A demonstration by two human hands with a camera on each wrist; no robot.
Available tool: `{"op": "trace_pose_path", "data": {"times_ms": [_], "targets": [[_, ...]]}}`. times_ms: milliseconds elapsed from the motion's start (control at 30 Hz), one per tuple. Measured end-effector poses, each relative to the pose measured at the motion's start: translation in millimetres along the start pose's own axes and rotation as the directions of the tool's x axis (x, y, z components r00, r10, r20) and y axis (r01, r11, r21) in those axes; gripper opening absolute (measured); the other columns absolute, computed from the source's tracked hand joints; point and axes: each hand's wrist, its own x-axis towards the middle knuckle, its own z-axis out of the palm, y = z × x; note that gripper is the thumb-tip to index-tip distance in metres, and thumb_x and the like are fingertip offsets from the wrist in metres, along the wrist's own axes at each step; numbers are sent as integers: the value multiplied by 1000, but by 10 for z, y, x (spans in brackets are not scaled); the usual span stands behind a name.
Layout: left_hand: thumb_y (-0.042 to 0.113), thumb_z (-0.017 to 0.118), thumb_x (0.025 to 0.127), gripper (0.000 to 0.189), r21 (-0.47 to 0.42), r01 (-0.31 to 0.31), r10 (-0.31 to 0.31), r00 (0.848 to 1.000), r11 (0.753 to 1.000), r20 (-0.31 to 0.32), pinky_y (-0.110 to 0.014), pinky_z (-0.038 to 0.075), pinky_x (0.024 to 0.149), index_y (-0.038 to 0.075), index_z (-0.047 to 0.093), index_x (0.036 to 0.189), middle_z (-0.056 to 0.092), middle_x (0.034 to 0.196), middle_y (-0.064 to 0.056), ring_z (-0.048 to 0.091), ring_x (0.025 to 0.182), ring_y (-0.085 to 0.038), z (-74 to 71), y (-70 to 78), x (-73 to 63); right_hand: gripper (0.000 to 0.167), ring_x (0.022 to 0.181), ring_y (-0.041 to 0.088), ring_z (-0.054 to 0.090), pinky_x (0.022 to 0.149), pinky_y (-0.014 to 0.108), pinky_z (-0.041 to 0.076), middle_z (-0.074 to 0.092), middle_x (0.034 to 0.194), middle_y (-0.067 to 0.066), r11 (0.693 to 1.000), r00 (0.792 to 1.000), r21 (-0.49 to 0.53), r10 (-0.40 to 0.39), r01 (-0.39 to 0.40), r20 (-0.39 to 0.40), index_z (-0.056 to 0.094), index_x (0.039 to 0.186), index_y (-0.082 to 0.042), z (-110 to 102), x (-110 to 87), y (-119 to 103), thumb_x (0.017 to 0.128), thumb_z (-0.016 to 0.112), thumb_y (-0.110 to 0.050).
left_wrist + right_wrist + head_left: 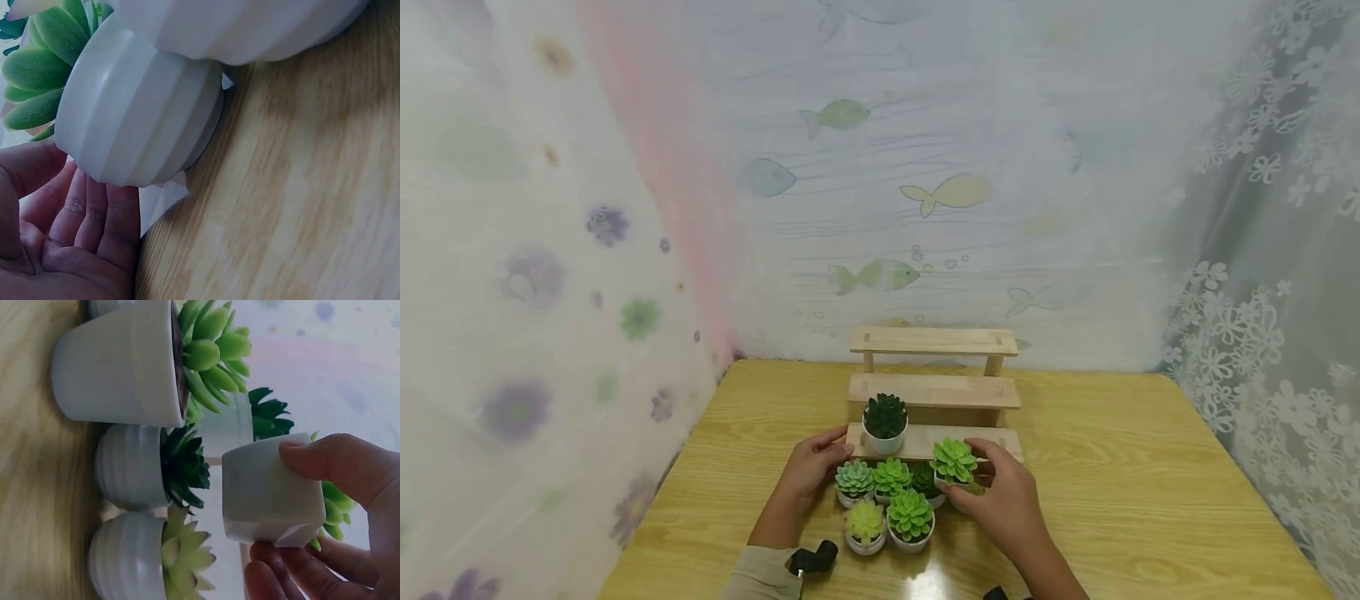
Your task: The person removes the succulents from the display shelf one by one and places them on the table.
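Note:
In the head view my right hand [1007,500] grips a small white pot with a bright green succulent [955,460], raised near the right end of the lowest shelf. The right wrist view shows this squarish white pot [272,490] between thumb and fingers. My left hand [808,471] is at the left end of the lowest shelf of a three-step wooden stand [934,390]. Its fingers [84,209] look nearly straight in the left wrist view, passing behind a ribbed white pot [137,112]. A dark green succulent [885,417] stands on the lowest shelf.
Several potted succulents crowd the wooden table [1097,500] in front of the stand, among them a yellow-green one [865,521] and a larger bright green one [911,515]. A fish-patterned curtain [955,250] hangs behind the table, with further curtains at both sides.

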Motion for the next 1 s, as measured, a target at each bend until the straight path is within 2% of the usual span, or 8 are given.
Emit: {"op": "trace_pose_path", "data": {"times_ms": [133,300,533,633,800,1000], "targets": [[14,73,97,53,5,-8,8,1000,1000,-3,-28,58,76,3,58,147,78,107,-9,73,87,-13,-2,7,-8,70,98,19,71,82,32,61,72,116,6,1000,1000,-5,-7,7,-6,66,134,-12,-54,-80,-2,72,97,-25],[14,72,98,53,7,-16,16,1000,1000,1,-28,57,76,3,57,148,78,107,-9,73,86,-13,-6,4,-6,69,95,15,69,80,30,61,72,115,4,1000,1000,-2,19,-19,12,66,133,-13,-98,-169,-2,72,97,-22],[12,72,97,52,-4,-8,8,1000,1000,0,-29,57,77,3,57,147,78,107,-10,73,86,-13,7,-3,0,66,97,18,69,84,29,61,68,116,6,999,1000,40,17,-18,20,68,130,-13,-96,-263,38,70,96,-12],[11,73,97,53,-12,-5,5,1000,1000,5,-28,58,77,3,58,147,78,108,-9,73,86,-12,7,-7,3,66,96,16,70,83,27,61,69,118,5,998,999,56,18,-19,27,69,129,-12,-90,-309,69,69,97,-12],[13,73,97,53,-14,0,0,1000,1000,7,-28,58,77,4,58,147,78,109,-8,73,88,-12,-2,-20,16,68,90,12,71,79,25,60,72,109,4,998,998,53,37,-40,56,70,128,-12,-86,-382,125,66,98,-15],[14,74,97,53,-9,-1,1,1000,1000,2,-29,58,77,6,59,146,78,109,-7,73,90,-13,-15,-37,39,65,90,13,70,78,25,59,70,107,3,996,993,37,72,-76,98,70,126,-13,-76,-425,169,67,97,-12]]}}
